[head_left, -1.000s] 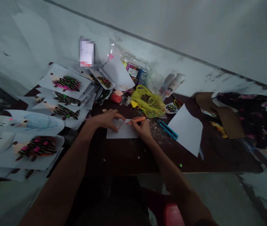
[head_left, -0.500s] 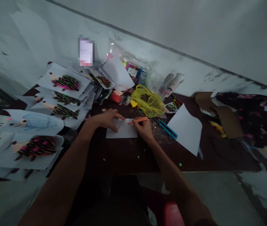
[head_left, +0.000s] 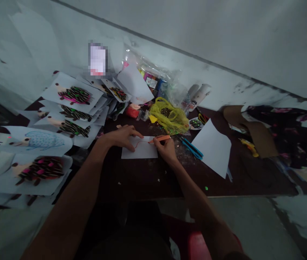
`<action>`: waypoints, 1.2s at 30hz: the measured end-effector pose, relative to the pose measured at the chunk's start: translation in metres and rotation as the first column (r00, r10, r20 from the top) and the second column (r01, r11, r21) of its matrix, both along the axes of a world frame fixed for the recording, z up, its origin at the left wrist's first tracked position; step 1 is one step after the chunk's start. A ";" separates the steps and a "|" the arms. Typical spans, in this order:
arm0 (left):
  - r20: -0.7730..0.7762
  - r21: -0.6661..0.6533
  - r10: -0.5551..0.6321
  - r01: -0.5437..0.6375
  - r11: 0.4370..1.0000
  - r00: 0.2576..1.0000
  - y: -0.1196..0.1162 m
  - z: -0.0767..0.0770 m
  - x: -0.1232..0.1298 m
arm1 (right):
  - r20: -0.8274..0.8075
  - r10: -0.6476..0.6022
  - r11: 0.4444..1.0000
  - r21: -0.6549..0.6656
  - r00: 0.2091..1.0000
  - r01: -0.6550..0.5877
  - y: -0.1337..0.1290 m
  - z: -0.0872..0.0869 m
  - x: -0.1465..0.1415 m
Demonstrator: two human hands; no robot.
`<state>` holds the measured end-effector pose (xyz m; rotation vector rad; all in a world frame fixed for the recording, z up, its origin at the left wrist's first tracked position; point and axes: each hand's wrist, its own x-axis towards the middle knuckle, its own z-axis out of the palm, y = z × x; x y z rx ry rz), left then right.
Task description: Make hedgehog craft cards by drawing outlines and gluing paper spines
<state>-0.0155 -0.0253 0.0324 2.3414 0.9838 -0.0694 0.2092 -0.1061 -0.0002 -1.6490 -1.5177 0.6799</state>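
A small white sheet of paper (head_left: 142,153) lies on the dark table, with a curved orange line drawn across its upper part. My left hand (head_left: 124,138) rests at the sheet's left side, thumb and fingers apart, pressing on the paper. In my right hand (head_left: 166,148) is an orange marker (head_left: 164,138), held in a pinch with its tip down at the line's right end. Just right of that hand lie blue-handled scissors (head_left: 193,148), beside a larger white sheet (head_left: 215,144).
Stacked paper sheets bearing hedgehog pictures (head_left: 42,169) cover the table's left. At the back sit a yellow plastic bag (head_left: 175,121), a clear bag (head_left: 169,92) and red clay (head_left: 132,112). Brown cardboard (head_left: 261,139), a yellow tool (head_left: 249,147) and dark flowered cloth (head_left: 291,137) lie right.
The marker tip has moved slightly right along the paper, and the orange line appears a little longer. My left hand keeps its place on the sheet. The view has shifted slightly.
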 end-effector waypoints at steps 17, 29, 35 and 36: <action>-0.046 0.013 -0.020 0.021 1.000 0.999 0.000 0.002 0.001 | 0.005 -0.007 1.000 -0.004 1.000 0.007 -0.009 0.008 0.003; -0.068 0.012 -0.028 0.028 1.000 0.997 0.000 0.002 0.001 | -0.030 -0.008 1.000 -0.024 1.000 0.008 -0.018 0.010 0.004; -0.067 0.011 -0.043 0.043 0.999 0.997 0.000 0.005 0.001 | -0.009 -0.022 0.999 -0.040 1.000 0.021 -0.022 0.014 0.005; -0.070 0.008 -0.045 0.045 0.999 0.997 0.000 0.006 0.001 | -0.005 -0.023 0.999 -0.039 1.000 0.023 -0.022 0.014 0.004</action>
